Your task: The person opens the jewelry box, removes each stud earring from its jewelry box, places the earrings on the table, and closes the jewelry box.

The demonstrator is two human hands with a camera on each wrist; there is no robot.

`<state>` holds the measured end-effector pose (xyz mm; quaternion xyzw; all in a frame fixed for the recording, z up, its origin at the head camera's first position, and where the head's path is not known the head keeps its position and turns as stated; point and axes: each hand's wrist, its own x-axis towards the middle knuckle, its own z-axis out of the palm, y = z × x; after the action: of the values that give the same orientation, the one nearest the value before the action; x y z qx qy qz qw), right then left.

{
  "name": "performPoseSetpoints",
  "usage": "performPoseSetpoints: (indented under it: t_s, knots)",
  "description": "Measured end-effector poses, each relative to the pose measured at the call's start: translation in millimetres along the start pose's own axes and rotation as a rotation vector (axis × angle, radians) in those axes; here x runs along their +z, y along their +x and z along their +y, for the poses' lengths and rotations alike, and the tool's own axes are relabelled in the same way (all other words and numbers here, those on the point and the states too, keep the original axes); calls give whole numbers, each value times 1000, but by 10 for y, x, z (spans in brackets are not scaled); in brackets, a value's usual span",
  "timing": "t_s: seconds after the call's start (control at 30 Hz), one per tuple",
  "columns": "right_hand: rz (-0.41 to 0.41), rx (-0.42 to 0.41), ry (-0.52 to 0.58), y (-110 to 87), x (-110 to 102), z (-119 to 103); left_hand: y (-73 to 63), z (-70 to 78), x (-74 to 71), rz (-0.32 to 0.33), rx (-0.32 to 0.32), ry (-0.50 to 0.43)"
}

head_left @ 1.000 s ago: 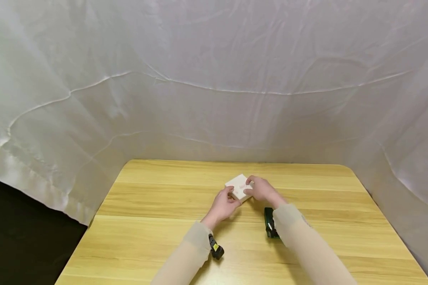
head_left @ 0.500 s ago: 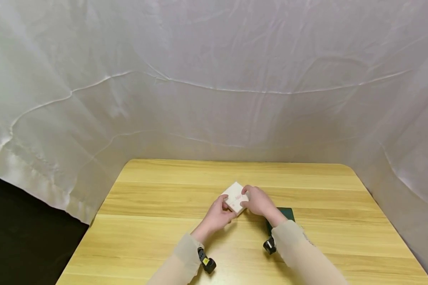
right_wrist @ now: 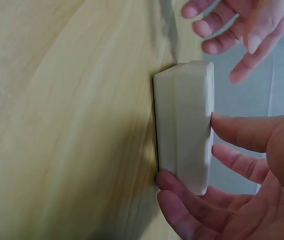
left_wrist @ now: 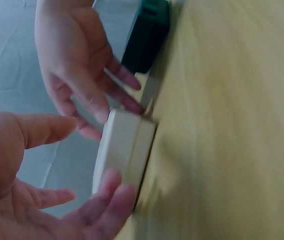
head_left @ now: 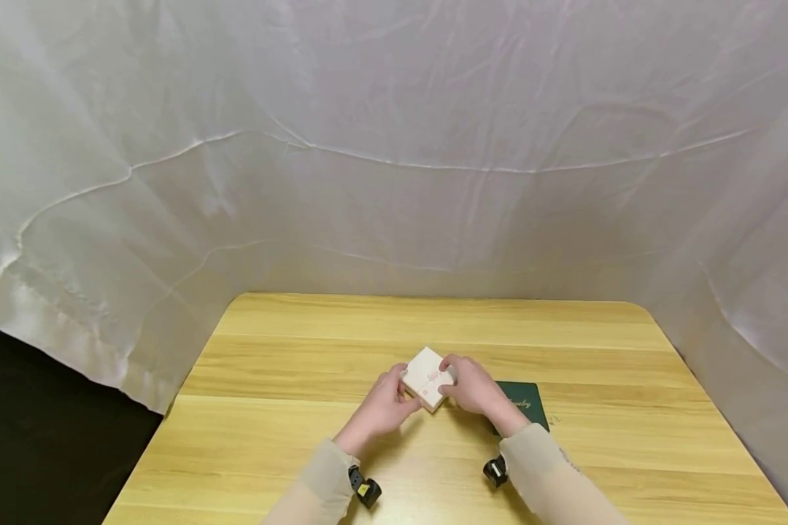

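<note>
A small white box [head_left: 427,373] with pink printing lies flat, turned cornerwise, between the two hands in the head view. My right hand [head_left: 474,386] holds its right side; in the right wrist view the thumb touches the box's [right_wrist: 187,130] top face while the fingers curl at its side. My left hand [head_left: 377,408] is by the left corner with thumb and fingers spread. In the left wrist view its fingertips overlap the near end of the box [left_wrist: 124,142], but the right wrist view shows that left hand [right_wrist: 247,25] apart from it.
A dark green box [head_left: 527,405] with gold lettering rests on the wooden table [head_left: 289,364], partly behind the right wrist. Pale cloth [head_left: 394,211] hangs along the back and sides. Black wrist cameras [head_left: 368,491] sit at the sleeves.
Both hands have brought the white box nearer the person and slightly left. The left hand's fingers have spread away from it. More of the green box shows as the right forearm shifted.
</note>
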<state>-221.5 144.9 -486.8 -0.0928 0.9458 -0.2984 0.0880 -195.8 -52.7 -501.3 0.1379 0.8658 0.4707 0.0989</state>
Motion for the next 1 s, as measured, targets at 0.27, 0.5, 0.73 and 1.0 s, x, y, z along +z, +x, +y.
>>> performPoseSetpoints:
  t_s: [0.27,0.5,0.73,1.0]
  knots:
    - [19,-7,27,-13,44,42,138,-66,-124,35,-30,97]
    - [41,-17,62,-26,85,38,222,-127,-121,-11,-20,71]
    - [53,-34,96,-76,143,3,168,-133,-123,-54,-6,50]
    - [23,-49,156,-180,175,-63,17,-81,-176,-87,-1,71]
